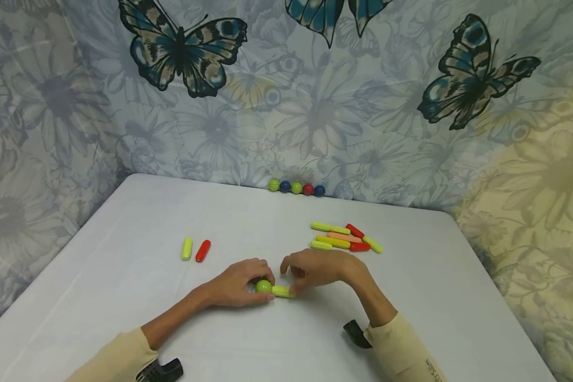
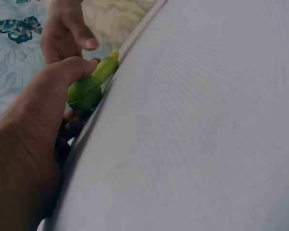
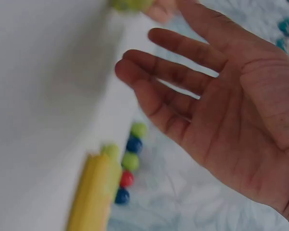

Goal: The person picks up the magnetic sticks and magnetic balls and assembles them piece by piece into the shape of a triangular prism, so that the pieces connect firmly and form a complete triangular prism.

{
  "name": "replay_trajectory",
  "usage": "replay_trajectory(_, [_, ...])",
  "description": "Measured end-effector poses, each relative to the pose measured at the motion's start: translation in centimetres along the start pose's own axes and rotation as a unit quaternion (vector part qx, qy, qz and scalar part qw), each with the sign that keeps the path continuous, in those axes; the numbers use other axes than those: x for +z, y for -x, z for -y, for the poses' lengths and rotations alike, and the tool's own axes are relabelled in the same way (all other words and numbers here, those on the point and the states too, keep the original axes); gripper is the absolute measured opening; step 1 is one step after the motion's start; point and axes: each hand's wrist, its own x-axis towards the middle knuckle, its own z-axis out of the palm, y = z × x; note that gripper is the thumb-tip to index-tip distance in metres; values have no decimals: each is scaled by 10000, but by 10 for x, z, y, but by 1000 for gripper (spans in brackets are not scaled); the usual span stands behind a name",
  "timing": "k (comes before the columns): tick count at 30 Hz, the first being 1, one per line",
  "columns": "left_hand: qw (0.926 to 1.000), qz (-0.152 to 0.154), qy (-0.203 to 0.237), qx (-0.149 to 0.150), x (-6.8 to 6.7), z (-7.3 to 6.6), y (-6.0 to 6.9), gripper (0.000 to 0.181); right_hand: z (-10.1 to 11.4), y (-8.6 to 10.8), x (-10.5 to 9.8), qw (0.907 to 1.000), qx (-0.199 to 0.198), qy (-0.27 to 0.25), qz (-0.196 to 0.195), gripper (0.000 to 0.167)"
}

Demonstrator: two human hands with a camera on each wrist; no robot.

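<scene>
My left hand curls its fingers and thumb round a green ball on the table. A yellow-green stick extends rightward from the ball; in the left wrist view the ball and stick meet end to end. Whether they are joined I cannot tell. My right hand is at the stick's right end, its thumb close to that tip. In the right wrist view, the right hand's fingers are spread and loosely bent, with nothing held between them.
Behind my right hand lies a group of coloured sticks. A short yellow-green stick and a red stick lie to the left. Several coloured balls line the back edge of the white table, against patterned fabric.
</scene>
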Motion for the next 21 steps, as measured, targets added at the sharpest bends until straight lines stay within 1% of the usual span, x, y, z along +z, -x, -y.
replay_trajectory(4, [10000,9,60,-53,-1,1,1,16,-16,5,-31,9987,24,-35,-513,41])
replay_trajectory(7, [9998,16,142,-105,-2,0,1,17,-37,-1,-59,9944,262,36,-1023,43])
replay_trajectory(9, [9997,10,218,-125,-3,0,2,16,-53,-11,-76,9888,419,47,-1429,43])
replay_trajectory(12, [9993,47,337,-155,-3,0,3,15,-77,-27,-94,9772,627,53,-2028,42])
replay_trajectory(15, [9990,109,423,-135,-2,1,2,16,-96,-42,-102,9649,905,68,-2465,43])
replay_trajectory(17, [9989,108,435,-126,-2,1,2,16,-107,-51,-101,9593,1067,106,-2614,45])
replay_trajectory(21, [9991,43,395,-124,-2,0,0,17,-125,-65,-93,9562,1232,536,-2599,51])
